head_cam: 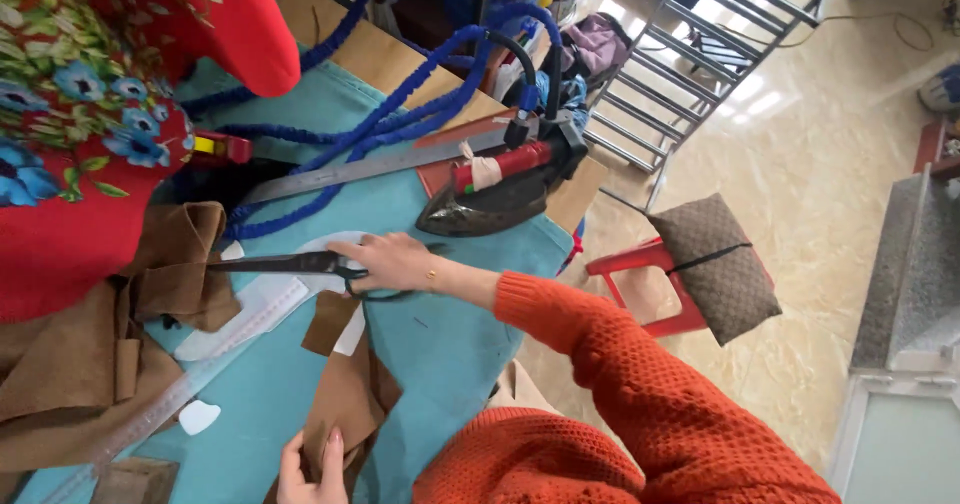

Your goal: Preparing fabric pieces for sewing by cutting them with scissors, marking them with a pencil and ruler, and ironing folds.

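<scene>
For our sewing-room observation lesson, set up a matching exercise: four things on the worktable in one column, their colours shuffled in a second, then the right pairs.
Things:
1. Hose
2. Sleeve
3. Table cover
4. Fabric strip

Colours:
A. Brown
B. Orange
C. Blue
D. Teal

Pairs: 1-C, 2-B, 3-D, 4-A

The right hand grips the scissors; the left hand holds the fabric strip.

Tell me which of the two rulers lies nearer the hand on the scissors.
The clear plastic ruler, running diagonally just below the right hand on the scissors. The grey metal ruler lies farther up the table, beside the iron.
</scene>
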